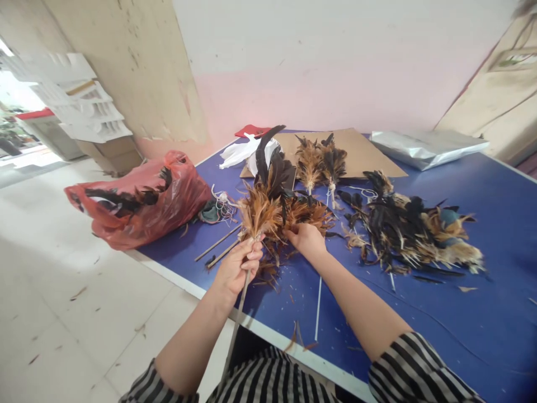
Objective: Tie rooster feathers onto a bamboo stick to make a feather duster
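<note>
My left hand point(240, 264) is closed around the thin stick of a feather duster point(260, 214), just below its feathers. Orange-brown feathers ring the stick's upper end, with long black plumes standing above them. The stick slants down towards my lap. To the right, my right hand point(309, 242) reaches into a heap of brown feathers point(310, 211), thumb and fingers pinched at its near edge. What exactly lies between those fingertips is partly hidden.
A red plastic bag point(155, 204) of dark feathers sits at the table's left edge. Two sticks point(217, 244) and tangled string point(225, 206) lie nearby. Feather bunches point(310, 162) rest on cardboard point(369, 154). Right of them are a black feather pile point(403, 224) and a silvery packet point(428, 146).
</note>
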The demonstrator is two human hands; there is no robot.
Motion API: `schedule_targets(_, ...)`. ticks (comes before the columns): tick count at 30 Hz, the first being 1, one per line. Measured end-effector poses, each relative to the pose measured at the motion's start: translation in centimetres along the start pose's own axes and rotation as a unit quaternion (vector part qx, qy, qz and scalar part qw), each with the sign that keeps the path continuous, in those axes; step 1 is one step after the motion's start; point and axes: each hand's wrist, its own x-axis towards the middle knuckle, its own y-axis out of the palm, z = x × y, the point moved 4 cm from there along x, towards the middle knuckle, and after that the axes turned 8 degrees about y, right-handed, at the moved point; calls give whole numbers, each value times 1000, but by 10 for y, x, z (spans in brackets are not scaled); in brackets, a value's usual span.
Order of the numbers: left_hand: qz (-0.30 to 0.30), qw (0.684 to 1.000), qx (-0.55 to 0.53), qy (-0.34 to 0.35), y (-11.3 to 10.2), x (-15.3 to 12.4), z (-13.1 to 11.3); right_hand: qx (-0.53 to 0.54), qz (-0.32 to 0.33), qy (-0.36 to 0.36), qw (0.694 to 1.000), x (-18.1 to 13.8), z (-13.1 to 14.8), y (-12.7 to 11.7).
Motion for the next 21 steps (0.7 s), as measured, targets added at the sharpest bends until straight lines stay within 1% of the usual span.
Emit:
schedule_targets(2, 4, 1000, 10, 4, 0, 1, 0, 45, -5, 17, 999, 7, -3, 6)
schedule_targets(4, 5, 1000, 20, 10, -1, 2, 0, 86, -5, 26, 996, 10, -6, 7)
schedule_targets(7, 1, 999, 41, 24, 0, 3, -1, 135, 11, 10, 991, 4, -9, 1)
schedule_targets(9, 1, 998, 57, 36, 1, 4, 0, 204, 40, 6, 978, -7, -13, -6)
schedule_targets(10, 3, 997, 66, 40, 2, 4, 0, 268, 70, 10, 961, -14, -14, -9)
schedule_targets(11, 6, 996, 75, 43, 3, 4, 2, 345, 107, 16, 932, -23, -15, -12)
schedule_targets(13, 14, 994, 94, 44, 6, 5, 6, 490, 186, 19, 851, -43, -13, -17)
schedule_targets(14, 15, 993, 105, 45, 7, 5, 8, 536, 213, 12, 817, -53, -10, -20)
schedule_targets(15, 16, 992, 117, 46, 8, 6, 11, 555, 225, -1, 801, -63, -8, -23)
schedule_targets(16, 15, 990, 129, 48, 9, 6, 14, 559, 227, -20, 798, -71, -4, -27)
schedule_targets(18, 16, 987, 153, 47, 10, 7, 20, 545, 215, -68, 808, -84, 3, -33)
schedule_targets(21, 18, 982, 186, 39, 11, 6, 27, 524, 197, -147, 815, -92, 11, -41)
